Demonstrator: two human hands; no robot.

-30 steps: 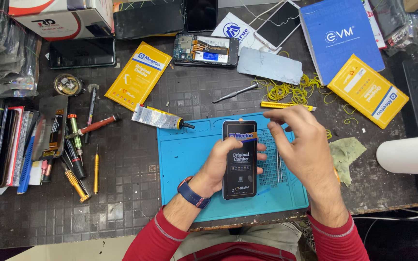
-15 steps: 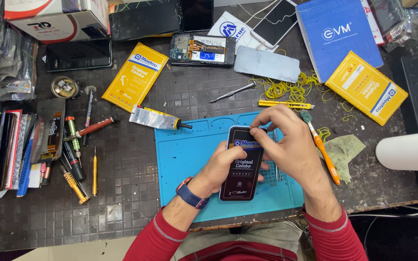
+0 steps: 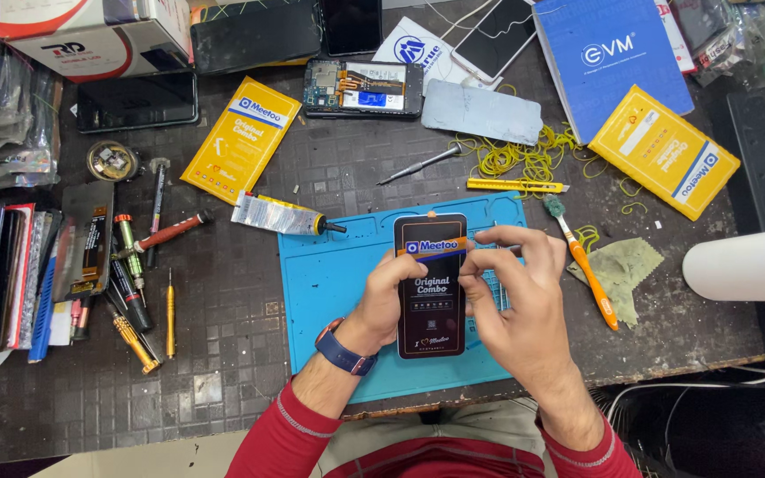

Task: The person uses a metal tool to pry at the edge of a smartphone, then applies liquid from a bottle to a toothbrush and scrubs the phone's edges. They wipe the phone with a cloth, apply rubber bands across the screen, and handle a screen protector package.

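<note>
A black phone screen panel point(image 3: 431, 305) with a printed protective film lies upright on the blue work mat point(image 3: 329, 283). My left hand point(image 3: 389, 296) grips its left edge, thumb on the face. My right hand point(image 3: 515, 296) rests on its right side, fingers pinching at the film's orange-blue strip near the top. A thin metal tool point(image 3: 496, 257) sticks out by my right fingers; whether they hold it is unclear.
A glue tube point(image 3: 281, 215) lies at the mat's top left. An orange toothbrush point(image 3: 584, 263), a yellow cutter point(image 3: 515, 186), tweezers point(image 3: 418, 165), yellow rubber bands point(image 3: 524, 159), an opened phone point(image 3: 363, 88), yellow packets point(image 3: 239, 139) and screwdrivers point(image 3: 139, 292) surround the mat.
My right hand has dropped from above the panel's top right onto its right side, fingers now at the coloured strip. The panel and my left hand stay in place.
</note>
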